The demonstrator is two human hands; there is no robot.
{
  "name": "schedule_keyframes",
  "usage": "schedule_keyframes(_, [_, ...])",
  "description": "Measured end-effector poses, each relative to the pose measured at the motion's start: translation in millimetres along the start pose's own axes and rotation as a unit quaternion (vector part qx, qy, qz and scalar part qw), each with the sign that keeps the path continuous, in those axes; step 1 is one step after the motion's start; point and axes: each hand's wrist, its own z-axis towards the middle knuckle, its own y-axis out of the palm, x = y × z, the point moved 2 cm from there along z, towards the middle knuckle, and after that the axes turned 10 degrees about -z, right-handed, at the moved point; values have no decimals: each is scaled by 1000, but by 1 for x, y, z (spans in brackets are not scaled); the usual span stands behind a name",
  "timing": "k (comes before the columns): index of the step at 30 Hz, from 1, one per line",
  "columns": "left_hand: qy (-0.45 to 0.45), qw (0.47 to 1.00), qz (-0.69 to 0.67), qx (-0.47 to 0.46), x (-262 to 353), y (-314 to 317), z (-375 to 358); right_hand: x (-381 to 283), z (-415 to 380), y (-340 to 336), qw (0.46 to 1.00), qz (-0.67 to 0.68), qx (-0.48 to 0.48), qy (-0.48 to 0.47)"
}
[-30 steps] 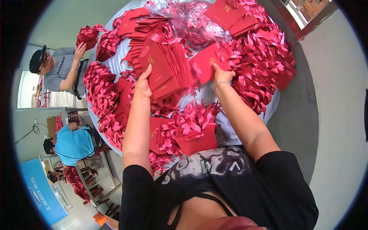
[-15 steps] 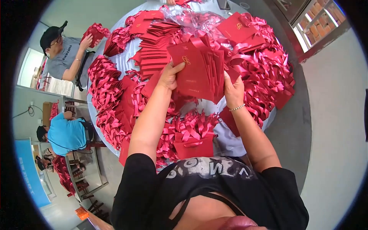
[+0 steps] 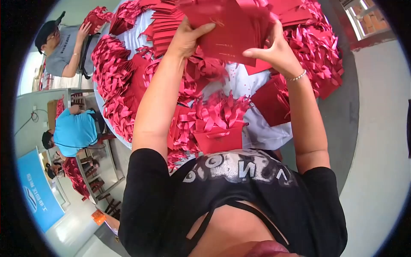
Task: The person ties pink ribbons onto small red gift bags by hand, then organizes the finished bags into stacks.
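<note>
A stack of red gift bags (image 3: 229,32) with ribbon handles is raised over the table, gold print on its front. My left hand (image 3: 188,37) grips the stack's left side, thumb across the front and the other fingers hidden behind. At the right edge, my right hand (image 3: 276,49) has its thumb spread from its fingers, beside the bags; some fingertips are hidden. Below the stack, nearer my body, stands a bunch of red bags (image 3: 219,138) with pink-red ribbons upright. One flat red bag (image 3: 274,100) lies under my right forearm.
Heaps of ribboned bags (image 3: 113,81) line the left of the round white-covered table (image 3: 267,139); more bags (image 3: 314,55) are piled on the right. A person in grey (image 3: 64,49) holds red bags across the left edge. Another person in blue (image 3: 75,132) is farther off.
Both hands and the raised stack have moved up in the view, away from my body. My right hand's thumb and fingers have spread wider. The view has shifted.
</note>
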Motion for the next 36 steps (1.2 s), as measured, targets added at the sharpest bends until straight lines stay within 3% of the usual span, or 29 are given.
schedule_keyframes(3, [-76, 969, 229, -49, -4, -9, -12, 1, -11, 15, 995, -67, 41, 55])
schedule_keyframes(6, [-278, 898, 341, -16, -48, -51, -34, 27, -44, 57, 991, 8, 59, 122])
schedule_keyframes(7, [-291, 913, 284, -29, -62, -60, -46, 52, -62, 83, 987, 66, 53, 136])
schedule_keyframes(8, [-306, 924, 227, -40, -76, -69, -59, 72, -81, 105, 994, 30, 62, 88])
schedule_keyframes(9, [-269, 869, 397, -122, -83, -80, -65, 88, -93, 118, 993, 18, 35, 109])
schedule_keyframes(11, [-296, 856, 403, -129, -92, -81, -65, 81, -97, 115, 976, 52, 10, 210])
schedule_keyframes(14, [-327, 884, 306, -136, -99, -88, -60, 82, -91, 109, 990, 50, 31, 126])
schedule_keyframes(15, [-216, 838, 447, -227, -99, -90, -56, 78, -92, 103, 994, 7, 38, 105])
schedule_keyframes(17, [26, 645, 667, -373, -102, -107, -57, 44, -88, 94, 996, -28, 62, 61])
schedule_keyframes(18, [-6, 628, 683, -374, -103, -111, -56, 63, -93, 107, 995, -48, 59, 71])
schedule_keyframes(20, [-89, 602, 699, -375, -106, -115, -56, 72, -93, 120, 994, 11, 46, 99])
schedule_keyframes(21, [-102, 596, 701, -378, -106, -112, -54, 76, -90, 126, 958, 239, 46, 153])
schedule_keyframes(22, [-112, 590, 704, -379, -106, -111, -52, 80, -88, 131, 866, 449, 74, 208])
schedule_keyframes(24, [-125, 585, 706, -380, -106, -107, -50, 80, -87, 127, 925, 338, 37, 169])
schedule_keyframes(25, [-131, 579, 709, -381, -106, -105, -50, 83, -84, 123, 854, 479, 13, 201])
schedule_keyframes(27, [-136, 571, 713, -384, -107, -103, -49, 78, -83, 122, 776, 570, 3, 270])
schedule_keyframes(28, [-139, 568, 714, -385, -108, -101, -49, 57, -78, 115, 788, 530, 15, 313])
schedule_keyframes(30, [-152, 579, 708, -374, -109, -99, -46, 94, -86, 127, 948, 289, -10, 136])
schedule_keyframes(31, [-163, 599, 696, -361, -109, -98, -43, 113, -90, 133, 985, 163, 16, 53])
schedule_keyframes(35, [-275, 841, 413, -215, -106, -90, -37, 114, -83, 120, 994, -21, 68, 86])
schedule_keyframes(36, [-249, 889, 331, -195, -104, -88, -36, 103, -81, 112, 992, -33, 74, 92])
